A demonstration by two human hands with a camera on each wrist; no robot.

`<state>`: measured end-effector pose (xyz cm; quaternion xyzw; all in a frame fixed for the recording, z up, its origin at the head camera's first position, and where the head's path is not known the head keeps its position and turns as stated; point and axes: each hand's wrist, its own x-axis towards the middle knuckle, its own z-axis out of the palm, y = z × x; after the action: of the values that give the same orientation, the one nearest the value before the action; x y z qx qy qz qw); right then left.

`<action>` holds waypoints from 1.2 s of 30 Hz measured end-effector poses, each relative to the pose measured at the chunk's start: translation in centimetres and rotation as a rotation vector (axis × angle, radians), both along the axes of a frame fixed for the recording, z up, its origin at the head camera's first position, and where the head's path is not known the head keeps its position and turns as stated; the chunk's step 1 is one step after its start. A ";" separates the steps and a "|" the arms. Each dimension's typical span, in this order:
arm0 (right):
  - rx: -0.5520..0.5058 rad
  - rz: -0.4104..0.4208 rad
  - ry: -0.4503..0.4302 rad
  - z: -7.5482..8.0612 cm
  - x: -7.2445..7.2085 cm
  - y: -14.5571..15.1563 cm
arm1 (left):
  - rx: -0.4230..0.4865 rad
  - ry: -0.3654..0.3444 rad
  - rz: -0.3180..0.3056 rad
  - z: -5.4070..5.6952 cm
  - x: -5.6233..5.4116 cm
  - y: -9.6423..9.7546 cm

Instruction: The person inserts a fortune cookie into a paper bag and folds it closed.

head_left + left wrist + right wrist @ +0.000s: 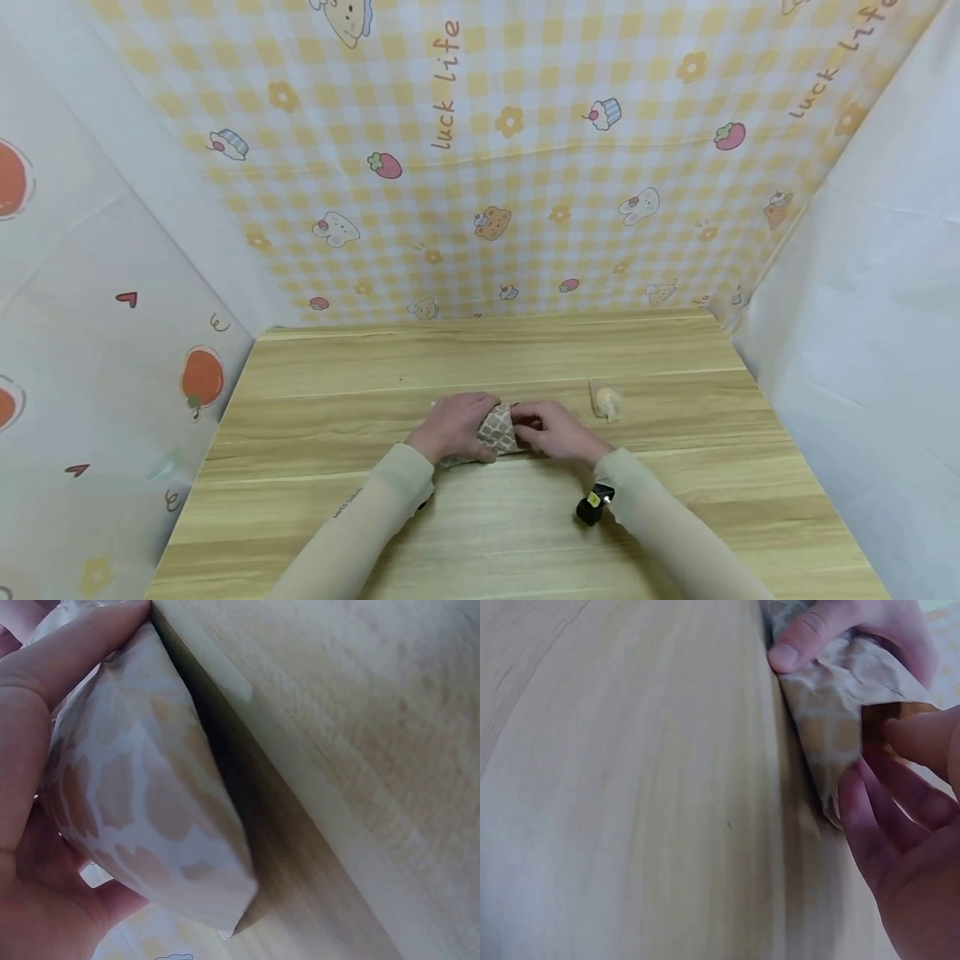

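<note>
A brown-and-white patterned paper bag (498, 430) lies sideways on the wooden table, with its dark mouth toward the right. Across its left part, my left hand (454, 427) grips it, thumb on the near side and fingers over the far side. The left wrist view shows the bag's folded end (157, 817) under that hand. My right hand (553, 428) is at the mouth. In the right wrist view one digit reaches into the opening (877, 727) while other fingertips (849, 784) pinch the rim from outside. What the bag contains is hidden.
A small clear packet (606, 402) with a pale yellowish round item lies right of the hands, farther back on the table (337, 367). A yellow checked cloth (480, 167) hangs behind the table, with white sheets at both sides.
</note>
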<state>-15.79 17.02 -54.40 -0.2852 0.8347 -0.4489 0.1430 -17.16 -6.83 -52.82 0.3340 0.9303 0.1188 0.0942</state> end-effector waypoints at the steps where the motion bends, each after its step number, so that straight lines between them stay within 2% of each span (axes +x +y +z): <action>1: -0.002 -0.008 -0.012 0.1 0.1 0.3 | 0.001 0.002 0.000 0.0 0.0 0.0; 4: -0.001 -0.028 -0.024 0.4 0.3 1.1 | 0.000 0.002 -0.002 0.0 0.0 0.0; 11: 0.000 -0.070 0.021 1.2 0.4 3.2 | -0.016 0.004 -0.001 -0.1 0.0 0.0; 21: 0.094 -0.247 0.159 3.1 0.2 7.0 | -0.024 0.007 -0.002 0.1 0.1 0.0; 27: 0.110 -0.306 0.276 2.9 0.0 9.0 | -0.030 0.005 -0.002 0.1 0.1 -0.1; 30: 0.132 -0.362 0.316 2.6 0.0 9.9 | -0.026 0.008 -0.006 0.1 0.1 -0.1; 36: 0.215 -0.475 0.332 2.0 0.0 11.1 | -0.016 0.014 -0.008 0.1 0.1 -0.1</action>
<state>-15.77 28.15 -52.36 -0.1349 0.9327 -0.3261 -0.0746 -17.06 -6.95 -52.75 0.3379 0.9305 0.1087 0.0909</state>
